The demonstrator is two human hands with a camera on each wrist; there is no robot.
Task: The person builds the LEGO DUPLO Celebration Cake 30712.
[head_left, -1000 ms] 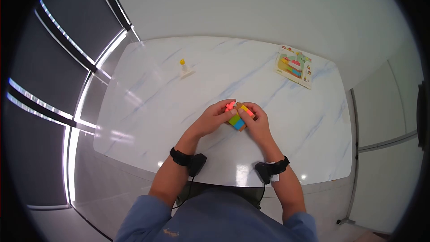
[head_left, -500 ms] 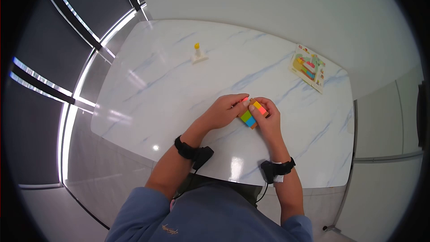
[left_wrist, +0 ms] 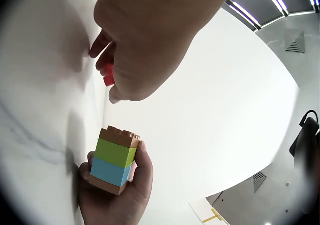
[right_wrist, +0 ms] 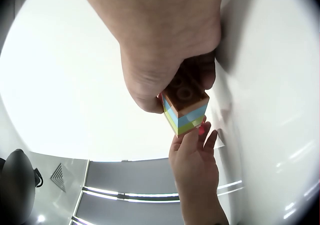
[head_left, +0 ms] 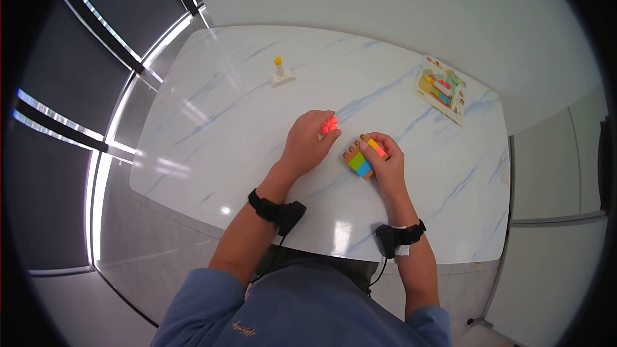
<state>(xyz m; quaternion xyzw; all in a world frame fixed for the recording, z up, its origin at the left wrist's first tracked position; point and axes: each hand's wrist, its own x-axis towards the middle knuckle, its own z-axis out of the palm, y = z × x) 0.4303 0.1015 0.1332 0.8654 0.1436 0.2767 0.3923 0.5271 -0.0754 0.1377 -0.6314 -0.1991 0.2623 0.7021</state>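
Observation:
My left hand (head_left: 303, 144) pinches a pinkish-red, flower-shaped building piece (head_left: 329, 126) between thumb and fingers, to the left of the brick stack and apart from it. My right hand (head_left: 391, 166) grips that stack of toy building bricks (head_left: 360, 163), with the thumb across its upper part. In the left wrist view the stack (left_wrist: 113, 159) shows brown, lime green and light blue layers, with brown studs at one end. Yellow and pink bricks (head_left: 378, 148) show beside the right thumb. The right wrist view shows the stack's hollow brown underside (right_wrist: 186, 92).
A white brick piece with a yellow-topped candle (head_left: 281, 74) stands toward the back left of the white marbled table (head_left: 212, 135). At the back right lies a printed booklet (head_left: 441, 90) picturing a brick cake.
My left hand has drawn away to the left from the stack, carrying the red flower piece. The stack's studded brown end now shows. My right hand keeps its grip. The head view has shifted.

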